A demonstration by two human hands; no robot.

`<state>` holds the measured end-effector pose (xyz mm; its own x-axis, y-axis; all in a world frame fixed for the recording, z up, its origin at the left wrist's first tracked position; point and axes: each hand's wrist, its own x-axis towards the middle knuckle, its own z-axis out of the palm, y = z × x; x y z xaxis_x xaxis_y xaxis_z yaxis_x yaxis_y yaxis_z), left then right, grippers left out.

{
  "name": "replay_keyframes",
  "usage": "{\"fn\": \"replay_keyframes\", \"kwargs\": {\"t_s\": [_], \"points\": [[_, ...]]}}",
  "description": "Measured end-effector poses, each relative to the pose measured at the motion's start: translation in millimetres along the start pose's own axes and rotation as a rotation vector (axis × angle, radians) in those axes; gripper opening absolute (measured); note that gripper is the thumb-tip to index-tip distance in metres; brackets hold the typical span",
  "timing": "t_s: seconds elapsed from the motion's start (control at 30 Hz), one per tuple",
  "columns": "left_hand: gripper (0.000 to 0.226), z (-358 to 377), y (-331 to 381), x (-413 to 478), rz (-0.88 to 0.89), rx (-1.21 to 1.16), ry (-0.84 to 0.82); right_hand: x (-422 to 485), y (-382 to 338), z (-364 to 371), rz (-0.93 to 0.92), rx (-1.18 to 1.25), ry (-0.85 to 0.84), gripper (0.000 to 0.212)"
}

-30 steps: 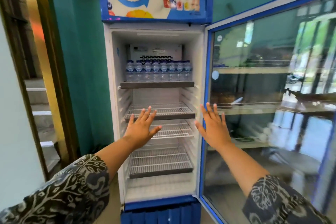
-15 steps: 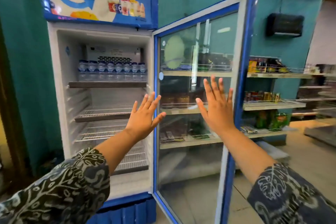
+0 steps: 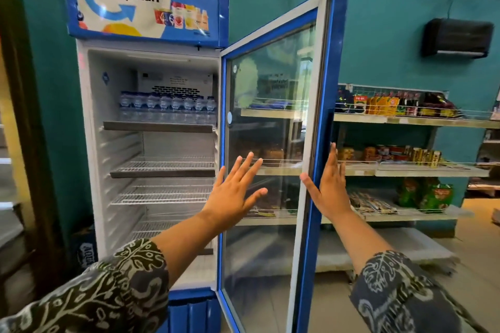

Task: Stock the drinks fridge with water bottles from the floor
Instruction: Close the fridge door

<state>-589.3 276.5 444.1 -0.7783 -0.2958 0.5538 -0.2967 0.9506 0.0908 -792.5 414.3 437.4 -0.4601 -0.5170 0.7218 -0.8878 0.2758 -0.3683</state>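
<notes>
The blue and white drinks fridge (image 3: 89, 143) stands open against the teal wall. A row of small water bottles (image 3: 167, 107) fills its top shelf; the wire shelves (image 3: 162, 166) below hold nothing. Its glass door (image 3: 270, 116) swings out to the right. My left hand (image 3: 234, 194) is raised with fingers spread in front of the door glass. My right hand (image 3: 328, 186) is flat with straight fingers at the door's outer edge. Neither hand holds anything. No bottles show on the floor, apart from a blue water carton (image 3: 85, 250) left of the fridge.
Store shelves (image 3: 405, 120) with packaged goods line the wall to the right, behind the door. A dark box (image 3: 457, 36) hangs on the wall above them. A doorway with steps (image 3: 8, 165) lies at the far left. Tiled floor (image 3: 476, 259) spreads at the lower right.
The view has swung to the right, so the fridge now sits left of centre. Both hands stayed raised and open; my right hand now lies at the door's outer edge.
</notes>
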Motion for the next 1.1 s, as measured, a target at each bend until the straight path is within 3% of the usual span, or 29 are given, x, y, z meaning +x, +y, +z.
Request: {"fn": "replay_keyframes", "kwargs": {"t_s": [0.27, 0.6, 0.87, 1.1], "points": [[0.068, -8, 3, 2, 0.09, 0.097, 0.029, -3, -18, 21, -0.114, 0.214, 0.124, 0.093], [0.066, -31, -17, -17, 0.16, -0.055, 0.255, -11, -87, 62, -0.384, 0.28, 0.081, 0.077], [0.076, -66, -103, -70, -0.059, 0.045, 0.328, 0, -176, 124, -0.602, 0.313, -0.027, 0.07], [0.083, -89, -199, -104, -0.103, 0.112, 0.303, 14, -269, 208, -0.602, 0.331, -0.016, 0.066]]}}
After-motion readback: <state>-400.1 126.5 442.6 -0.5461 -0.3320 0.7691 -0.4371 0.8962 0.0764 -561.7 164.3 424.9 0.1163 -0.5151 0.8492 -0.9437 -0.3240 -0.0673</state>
